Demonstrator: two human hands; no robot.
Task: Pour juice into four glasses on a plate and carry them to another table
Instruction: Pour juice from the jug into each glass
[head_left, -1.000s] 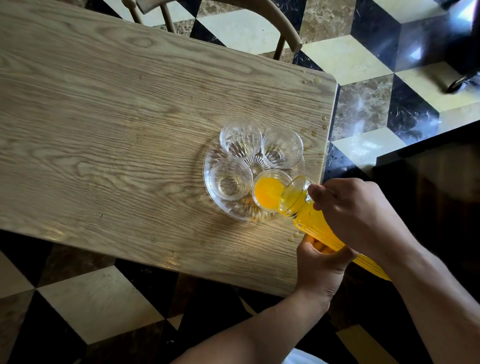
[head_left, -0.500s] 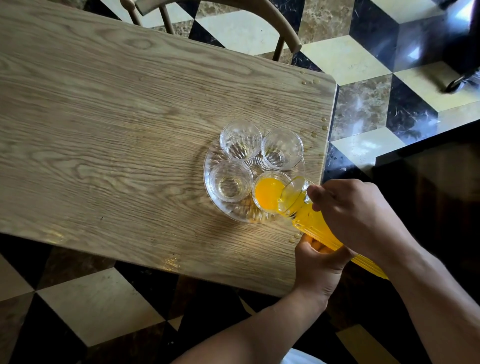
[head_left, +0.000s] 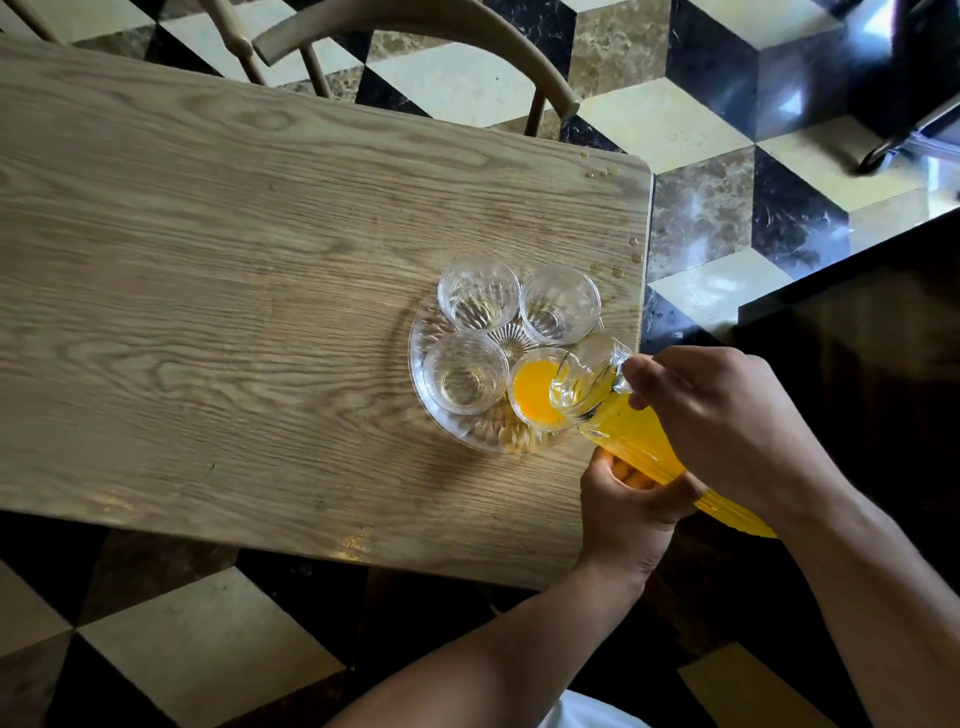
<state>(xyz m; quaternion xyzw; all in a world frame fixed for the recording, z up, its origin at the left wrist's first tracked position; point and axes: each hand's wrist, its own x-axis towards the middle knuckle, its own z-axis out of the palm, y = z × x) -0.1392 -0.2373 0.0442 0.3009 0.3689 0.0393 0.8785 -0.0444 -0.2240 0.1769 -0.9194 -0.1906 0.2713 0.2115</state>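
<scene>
My right hand (head_left: 727, 421) wraps the top of the juice carafe (head_left: 628, 436) and my left hand (head_left: 631, 512) cups it underneath. It tilts over the near-right glass (head_left: 535, 395), which holds juice, on the glass plate (head_left: 431, 415) near the table's (head_left: 208, 312) right end; the other three glasses look empty.

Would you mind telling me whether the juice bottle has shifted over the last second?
Yes, slightly: the juice bottle has tipped back, its juice receding from the mouth, which stays over the filled glass on the glass plate.
</scene>
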